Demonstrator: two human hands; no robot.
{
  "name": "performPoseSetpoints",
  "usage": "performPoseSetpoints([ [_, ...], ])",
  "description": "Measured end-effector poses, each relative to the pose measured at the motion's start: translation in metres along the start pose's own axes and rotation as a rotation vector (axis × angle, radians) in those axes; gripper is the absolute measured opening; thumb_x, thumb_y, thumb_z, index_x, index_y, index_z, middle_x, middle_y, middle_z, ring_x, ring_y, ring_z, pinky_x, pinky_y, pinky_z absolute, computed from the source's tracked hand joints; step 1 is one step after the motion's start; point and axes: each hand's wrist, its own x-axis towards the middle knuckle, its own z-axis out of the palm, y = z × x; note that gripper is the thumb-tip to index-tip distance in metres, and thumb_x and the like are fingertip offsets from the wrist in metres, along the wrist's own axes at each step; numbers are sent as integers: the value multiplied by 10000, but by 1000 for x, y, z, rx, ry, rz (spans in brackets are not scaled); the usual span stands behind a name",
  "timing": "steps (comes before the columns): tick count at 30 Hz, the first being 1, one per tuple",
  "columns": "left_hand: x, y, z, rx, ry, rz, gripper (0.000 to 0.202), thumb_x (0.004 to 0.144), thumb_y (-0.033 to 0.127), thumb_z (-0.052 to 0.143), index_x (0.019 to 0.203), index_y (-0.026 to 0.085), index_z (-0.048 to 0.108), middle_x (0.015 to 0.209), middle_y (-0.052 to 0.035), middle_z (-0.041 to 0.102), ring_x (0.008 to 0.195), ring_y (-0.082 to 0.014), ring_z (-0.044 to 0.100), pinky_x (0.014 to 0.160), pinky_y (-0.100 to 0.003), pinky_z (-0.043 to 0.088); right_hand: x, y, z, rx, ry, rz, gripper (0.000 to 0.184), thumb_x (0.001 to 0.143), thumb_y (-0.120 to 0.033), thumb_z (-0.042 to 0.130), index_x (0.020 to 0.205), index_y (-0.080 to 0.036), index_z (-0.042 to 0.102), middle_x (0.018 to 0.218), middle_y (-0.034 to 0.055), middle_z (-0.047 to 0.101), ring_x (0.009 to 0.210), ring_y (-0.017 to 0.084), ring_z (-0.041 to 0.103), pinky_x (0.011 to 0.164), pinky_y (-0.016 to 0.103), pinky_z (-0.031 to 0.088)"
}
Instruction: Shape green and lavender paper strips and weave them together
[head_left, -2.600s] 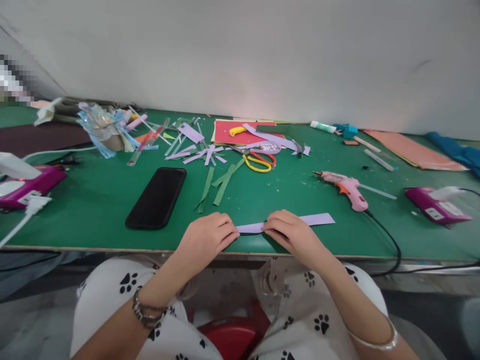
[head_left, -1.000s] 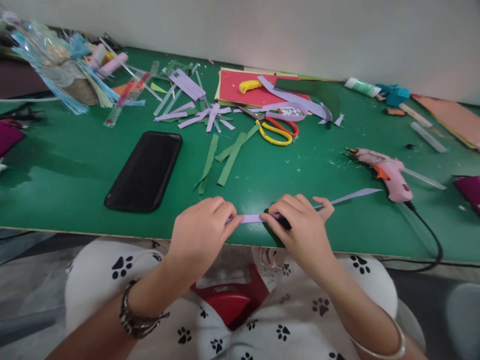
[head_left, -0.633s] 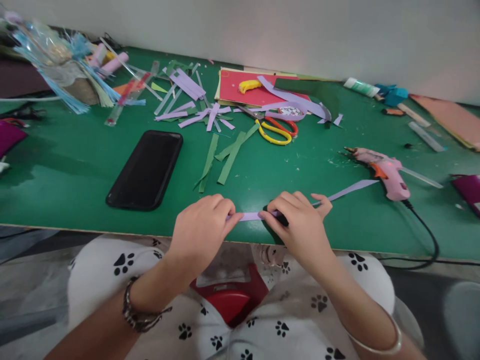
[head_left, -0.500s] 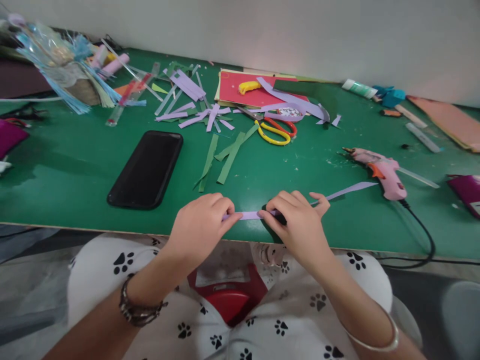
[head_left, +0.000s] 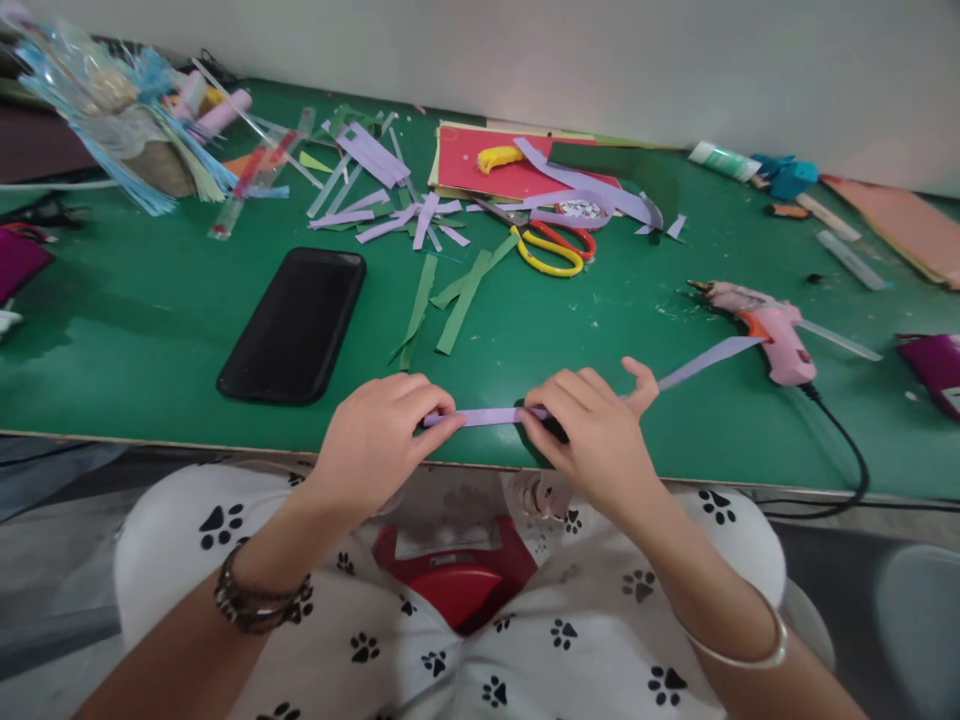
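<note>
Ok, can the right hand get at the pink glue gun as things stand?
Probably yes: the pink glue gun lies off to the right of the right hand, with only the free end of the purple strip between. But that hand is pinching the strip, so it would likely have to let go first.

Can't read any text, brands or numbers here, tbh. The white-and-green tube point(head_left: 724, 161) at the upper right has what looks like a printed label, but it's way too blurry for me to make out a single letter.
</note>
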Motion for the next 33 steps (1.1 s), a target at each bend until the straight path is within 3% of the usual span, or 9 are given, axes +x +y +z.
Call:
performPoseSetpoints([
  [4, -2, -2, 1, -37, 30, 70, 229, 833, 310, 480, 715, 174, 621, 655, 2, 596, 592, -104, 507, 533, -222, 347, 0, -4, 1, 60, -27, -129, 169, 855, -241, 467, 735, -219, 585, 706, -52, 628, 655, 102, 517, 863, 350, 150],
  [8, -4, -5, 1, -73, 79, 108, 216, 821, 316, 504, 717, 186, 642, 697, 2, 629, 636, -105, 546, 574, -218, 376, 0, -5, 3, 144, -21, -158, 173, 854, -229, 479, 719, -213, 585, 701, -58, 634, 630, 88, 521, 834, 313, 196],
  [12, -5, -5, 2, -72, 105, 75, 257, 820, 322, 502, 651, 181, 635, 658, 3, 626, 621, -103, 546, 565, -216, 370, 2, -5, 4, 208, -15, -98, 194, 847, -237, 492, 673, -203, 571, 671, -65, 632, 611, 80, 528, 830, 295, 212],
  [20, -5, 1, 3, 26, 86, -103, 265, 776, 331, 542, 567, 168, 560, 567, 28, 548, 528, -86, 461, 481, -216, 282, 6, -12, 6, 116, 12, 6, 265, 827, -283, 510, 580, -188, 527, 552, -66, 568, 559, 90, 497, 841, 340, 164],
  [33, -1, 3, -4, 159, -17, -164, 314, 773, 383, 540, 539, 175, 523, 491, 30, 477, 466, -100, 393, 446, -231, 211, 9, -16, 4, 71, -47, 49, 253, 815, -273, 515, 577, -189, 514, 554, -58, 555, 581, 102, 479, 839, 360, 142],
])
